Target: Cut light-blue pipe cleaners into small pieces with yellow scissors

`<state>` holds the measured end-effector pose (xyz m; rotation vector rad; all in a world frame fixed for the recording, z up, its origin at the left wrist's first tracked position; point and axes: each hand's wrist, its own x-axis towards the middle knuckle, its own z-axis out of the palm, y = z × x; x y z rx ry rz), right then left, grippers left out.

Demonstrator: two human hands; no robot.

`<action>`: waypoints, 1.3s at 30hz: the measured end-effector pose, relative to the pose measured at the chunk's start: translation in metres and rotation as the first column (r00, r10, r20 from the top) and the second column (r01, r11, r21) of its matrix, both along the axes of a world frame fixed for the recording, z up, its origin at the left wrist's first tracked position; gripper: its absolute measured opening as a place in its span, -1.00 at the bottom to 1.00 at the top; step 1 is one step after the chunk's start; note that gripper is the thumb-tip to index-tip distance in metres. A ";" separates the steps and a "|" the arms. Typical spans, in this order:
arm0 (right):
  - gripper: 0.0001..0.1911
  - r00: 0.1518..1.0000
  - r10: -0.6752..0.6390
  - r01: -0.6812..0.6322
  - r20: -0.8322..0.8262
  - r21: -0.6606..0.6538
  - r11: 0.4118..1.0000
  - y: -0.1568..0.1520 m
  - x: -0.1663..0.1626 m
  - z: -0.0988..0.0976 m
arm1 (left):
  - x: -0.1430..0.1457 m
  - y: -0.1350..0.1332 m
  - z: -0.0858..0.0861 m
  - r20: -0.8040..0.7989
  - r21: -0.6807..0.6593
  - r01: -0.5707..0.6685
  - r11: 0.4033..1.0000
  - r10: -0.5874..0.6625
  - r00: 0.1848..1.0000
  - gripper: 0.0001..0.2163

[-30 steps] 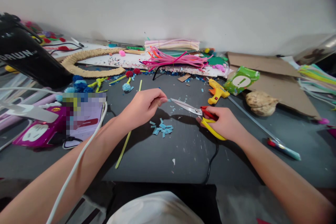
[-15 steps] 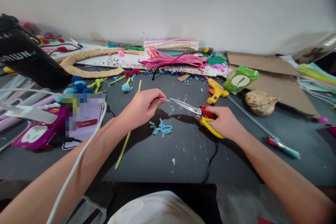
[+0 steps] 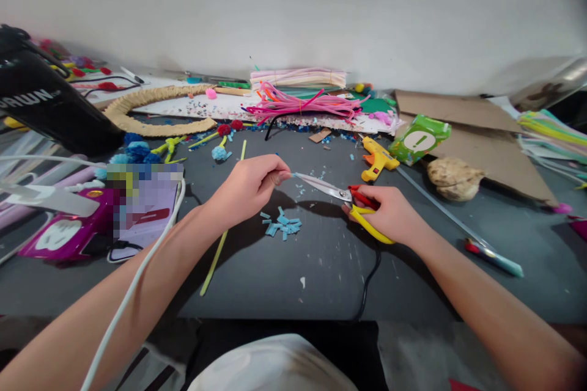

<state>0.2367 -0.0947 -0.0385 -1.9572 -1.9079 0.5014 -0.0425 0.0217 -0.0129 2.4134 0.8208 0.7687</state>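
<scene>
left hand (image 3: 250,186): fingers pinched on a tiny blue strip (image 3: 290,175) above the dark table (image 3: 321,269) | right hand (image 3: 389,214): curled through yellow-and-red scissors (image 3: 342,195), blade tips at the strip | blue snippets (image 3: 282,225) lie piled below | forearms angled inward

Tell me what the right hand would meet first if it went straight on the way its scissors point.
Likely the small blue piece pinched by the left hand: the scissors in the right hand point left at it, tips almost touching. Depth is hard to judge.
</scene>
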 end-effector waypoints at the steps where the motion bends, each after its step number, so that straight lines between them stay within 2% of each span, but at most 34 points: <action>1: -0.70 1.000 -0.001 0.001 0.004 -0.001 1.000 0.000 0.000 0.000 | 0.000 0.000 0.000 -0.002 0.001 0.000 1.000 0.000 1.000 -0.79; 13: -0.80 1.000 -0.005 0.005 0.027 -0.004 1.000 0.001 0.001 0.001 | 0.001 0.000 -0.001 0.004 0.011 0.004 1.000 -0.004 1.000 -0.81; 20: -0.63 0.998 -0.023 0.023 -0.054 -0.010 1.000 -0.001 0.001 -0.001 | -0.001 0.000 -0.001 0.006 0.005 -0.004 1.000 0.004 1.000 -0.82; 24: -0.60 0.998 -0.013 0.013 -0.060 -0.014 1.000 -0.001 0.002 -0.002 | -0.001 0.000 0.000 0.006 0.011 -0.006 1.000 0.006 1.000 -0.82; 36: -0.78 1.000 0.013 -0.013 0.005 -0.021 1.000 0.001 0.001 0.001 | 0.001 -0.001 0.000 0.006 0.018 -0.024 1.000 0.024 1.000 -0.82; 39: -0.76 1.000 0.008 -0.008 0.000 -0.019 1.000 0.001 0.002 0.001 | 0.001 -0.001 0.000 0.009 0.018 -0.030 0.999 0.030 1.000 -0.82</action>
